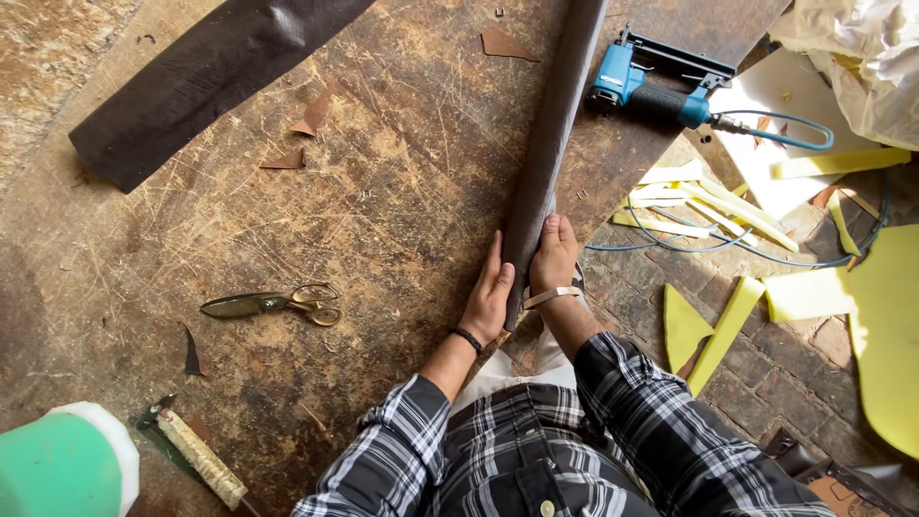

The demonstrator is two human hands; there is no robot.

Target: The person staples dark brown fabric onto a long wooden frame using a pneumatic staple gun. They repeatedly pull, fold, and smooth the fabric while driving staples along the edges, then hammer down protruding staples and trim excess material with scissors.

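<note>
Container: green and white plastic container [62,464] sat at the near left corner of the worktable [402,191].
Handled tool: a tool with a pale wrapped handle [196,458] lay just right of the container.
Dark sheet: a dark material sheet [206,77] lay at the far left of the table.
Scissors: brass-handled scissors [278,304] lay on the table, well left of the hands.
Left hand: the left hand [490,297] pressed flat against the left side of the long dark strip [550,144], fingers straight and together, gripping nothing.
Strip: it stood on edge, running from the hands to the far side of the table.
Right hand: the right hand [553,257] was curled around the strip's near end, fingers closed over it.
Staple gun: a blue pneumatic staple gun [651,86] rested at the far right, hose trailing off.
Foam: yellow foam offcuts [728,325] lay on the brick floor at right.
</note>
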